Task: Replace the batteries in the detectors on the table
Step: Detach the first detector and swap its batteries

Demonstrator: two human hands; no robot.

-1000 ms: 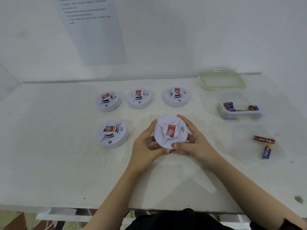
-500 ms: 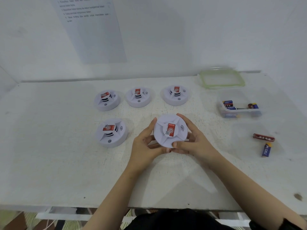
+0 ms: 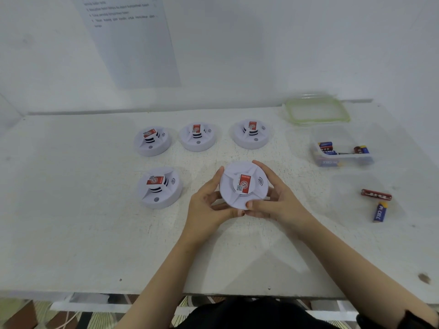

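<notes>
Almost nothing has moved since a moment ago: both hands still hold the same round white detector [image 3: 243,185] in the same spot. The big white worktop [image 3: 71,233] lies under everything. A sheet of paper [image 3: 137,43] with small words hangs on the wall far beyond the left hand [image 3: 209,210]. The left hand curls around the left edge of the held detector, and the right hand [image 3: 278,203] curls around its right and near edge, so both hands grip it tight. The two thumbs almost meet at the near side. I cannot tell if the detector touches the worktop. Its red label faces up. A clear lid with a green rim [image 3: 317,110] lies far beyond the right hand, at the wall. A clear box [image 3: 349,160] sits just in front of the lid, off to the right of the right hand, with some batteries [image 3: 326,148] inside. One more detector [image 3: 159,187] sits just to the left of the left hand. Three detectors sit in a row beyond the hands: a left one [image 3: 152,141], a middle one [image 3: 198,136] and a right one [image 3: 251,134]. A red battery [image 3: 376,194] and a blue battery [image 3: 380,211] lie close together, well to the right of the right hand.
</notes>
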